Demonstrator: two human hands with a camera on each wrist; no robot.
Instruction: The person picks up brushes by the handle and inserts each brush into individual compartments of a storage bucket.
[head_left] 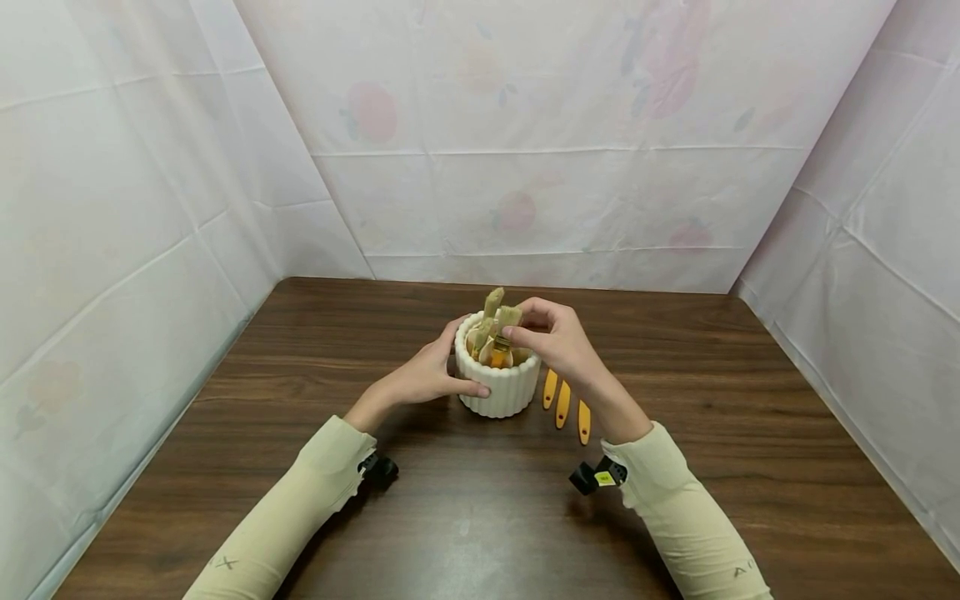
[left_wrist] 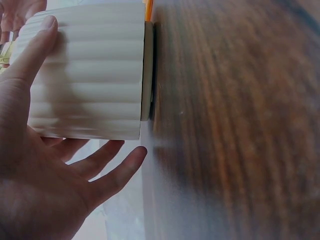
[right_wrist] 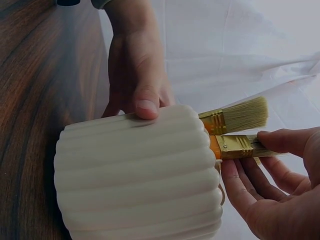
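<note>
The dark wooden table (head_left: 480,517) is carrying everything, with both hands meeting near its middle. Between them a white ribbed pot (head_left: 501,385) is standing upright; the left hand (head_left: 429,377) is cupping its left wall, thumb curled across the front and fingers round the back. The right hand (head_left: 558,337) is hovering over the rim, its fingertips pinching the bristle end of a paintbrush (right_wrist: 239,146) that is sitting handle-down in the pot beside other brushes (head_left: 492,304). Just under the right wrist, three orange handles (head_left: 562,404) are lying on the table, apparently more brushes. The pinch is falling on soft bristles, so the brush could slip, or a sideways tug could be tipping the pot if the left hand loosens.
</note>
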